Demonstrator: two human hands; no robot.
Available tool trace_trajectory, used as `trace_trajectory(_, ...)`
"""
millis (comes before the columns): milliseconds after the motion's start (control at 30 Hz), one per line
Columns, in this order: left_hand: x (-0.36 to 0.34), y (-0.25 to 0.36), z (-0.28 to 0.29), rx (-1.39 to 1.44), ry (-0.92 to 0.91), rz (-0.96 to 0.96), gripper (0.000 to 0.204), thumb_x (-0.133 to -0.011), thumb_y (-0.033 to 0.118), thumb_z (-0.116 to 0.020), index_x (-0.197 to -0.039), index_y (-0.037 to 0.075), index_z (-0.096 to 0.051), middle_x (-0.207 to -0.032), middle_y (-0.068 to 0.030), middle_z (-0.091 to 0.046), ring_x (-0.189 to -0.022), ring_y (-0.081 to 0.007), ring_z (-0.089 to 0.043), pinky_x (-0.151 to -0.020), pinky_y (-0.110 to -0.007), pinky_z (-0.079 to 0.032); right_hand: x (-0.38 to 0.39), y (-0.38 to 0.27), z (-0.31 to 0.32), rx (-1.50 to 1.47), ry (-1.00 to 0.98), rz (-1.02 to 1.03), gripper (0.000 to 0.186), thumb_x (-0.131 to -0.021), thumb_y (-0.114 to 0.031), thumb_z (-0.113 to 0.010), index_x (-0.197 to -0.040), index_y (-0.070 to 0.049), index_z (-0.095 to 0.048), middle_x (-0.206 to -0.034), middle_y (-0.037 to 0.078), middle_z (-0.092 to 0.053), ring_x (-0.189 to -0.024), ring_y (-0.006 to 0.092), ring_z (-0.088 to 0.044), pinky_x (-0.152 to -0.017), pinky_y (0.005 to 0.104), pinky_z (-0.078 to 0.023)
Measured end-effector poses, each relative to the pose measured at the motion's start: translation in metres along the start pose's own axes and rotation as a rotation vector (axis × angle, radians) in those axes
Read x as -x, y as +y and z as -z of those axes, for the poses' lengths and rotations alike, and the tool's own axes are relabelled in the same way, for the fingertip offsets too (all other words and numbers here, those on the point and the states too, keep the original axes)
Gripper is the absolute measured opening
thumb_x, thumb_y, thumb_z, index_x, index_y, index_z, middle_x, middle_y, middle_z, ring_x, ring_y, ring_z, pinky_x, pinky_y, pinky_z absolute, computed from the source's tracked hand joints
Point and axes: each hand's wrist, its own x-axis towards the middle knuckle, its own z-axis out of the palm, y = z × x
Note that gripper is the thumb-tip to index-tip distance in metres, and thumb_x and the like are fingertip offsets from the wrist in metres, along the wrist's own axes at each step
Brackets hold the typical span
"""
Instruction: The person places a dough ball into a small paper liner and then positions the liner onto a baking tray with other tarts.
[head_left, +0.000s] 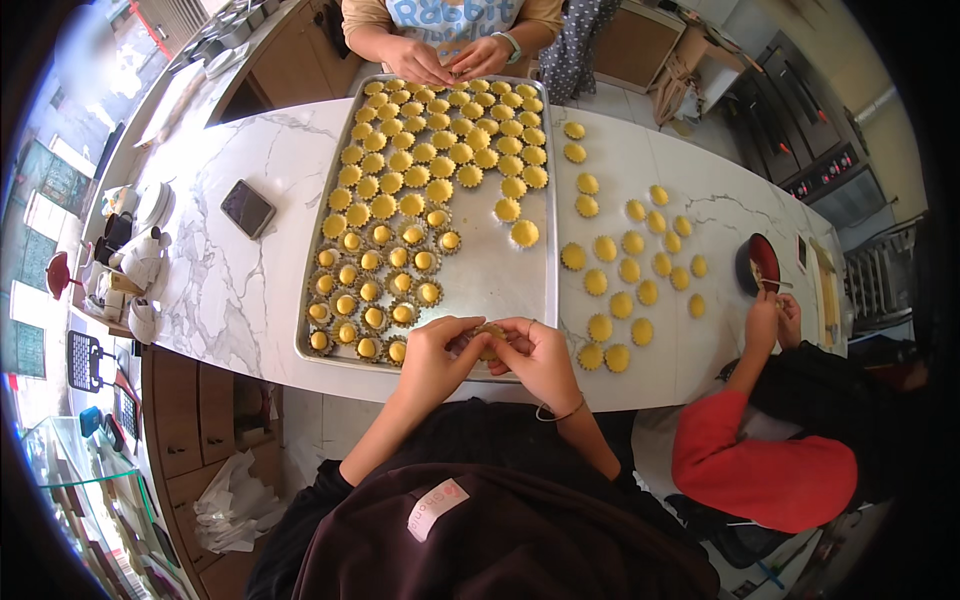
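Observation:
My left hand [440,350] and my right hand [541,358] are closed together on one small fluted tart mould [488,338] with yellow dough in it. Thumbs and fingers press around its edge and partly hide it. They hold it above the near edge of a large metal baking tray [500,285]. Beyond my left hand, several tart moulds [370,290] stand in rows, each with a yellow dough ball. Farther up the tray are many fluted moulds lined with yellow dough [440,167], hollow in the middle.
Several yellow dough-filled moulds [629,270] sit on the marble table [690,350] right of the tray. A phone [247,209] lies to the left. Across the table, a person's hands [450,60] work over the tray. At right, a red-sleeved person holds a dark bowl [760,264].

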Motion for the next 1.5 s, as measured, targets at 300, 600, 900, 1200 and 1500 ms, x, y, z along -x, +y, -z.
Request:
trace_trajectory(300, 0.001, -0.003, -0.001, -0.004, 0.007, 0.059, 0.019, -0.079, 0.008, -0.069, -0.095, -0.001, -0.068, -0.081, -0.0098, -0.068, -0.071, -0.0133, -0.065, -0.064, -0.025, -0.051, 0.004, -0.012, -0.001, 0.031, -0.06, -0.042, 0.025, -0.089, -0.004, -0.059, -0.109, 0.009, -0.057, -0.092, 0.012, -0.066, -0.073, 0.0151, -0.067, -0.063, 0.025, -0.057)
trace_trajectory(600, 0.0, 0.0, 0.0, -0.006, -0.024, 0.081, 0.019, -0.078, 0.01, -0.07, -0.094, 0.0, -0.069, -0.08, -0.01, -0.069, -0.068, -0.013, -0.064, -0.065, -0.026, -0.051, 0.007, -0.008, -0.001, 0.048, -0.057, -0.03, 0.024, -0.089, -0.004, -0.057, -0.109, 0.009, -0.058, -0.093, 0.012, -0.066, -0.075, 0.0155, -0.067, -0.064, 0.0252, -0.057)
trace_trajectory(900, 0.003, -0.002, 0.009, 0.175, -0.117, 0.13, 0.028, -0.083, 0.006, -0.066, -0.109, -0.003, -0.063, -0.089, -0.0098, -0.068, -0.076, -0.0111, -0.063, -0.07, -0.025, -0.051, 0.002, -0.007, -0.002, 0.193, 0.01, 0.13, 0.021, -0.085, -0.004, -0.063, -0.103, 0.007, -0.062, -0.087, 0.011, -0.067, -0.072, 0.0161, -0.067, -0.058, 0.0263, -0.057)
trace_trajectory(1200, 0.01, -0.012, 0.004, 0.353, -0.117, 0.283, 0.029, -0.086, 0.006, -0.064, -0.112, -0.007, -0.06, -0.093, -0.0098, -0.067, -0.079, -0.0103, -0.063, -0.07, -0.023, -0.052, -0.001, -0.015, -0.01, 0.376, 0.145, 0.296, 0.017, -0.081, -0.005, -0.067, -0.095, 0.003, -0.064, -0.08, 0.012, -0.065, -0.067, 0.0183, -0.066, -0.058, 0.0266, -0.054)
trace_trajectory(1500, -0.001, 0.004, 0.021, 0.074, -0.116, 0.135, 0.03, -0.082, 0.008, -0.068, -0.109, -0.004, -0.063, -0.08, -0.009, -0.068, -0.068, -0.0066, -0.059, -0.061, -0.023, -0.049, -0.004, -0.03, -0.024, 0.444, 0.208, 0.293, 0.013, -0.08, -0.007, -0.068, -0.089, 0.002, -0.067, -0.081, 0.013, -0.066, -0.067, 0.0198, -0.066, -0.059, 0.0278, -0.053)
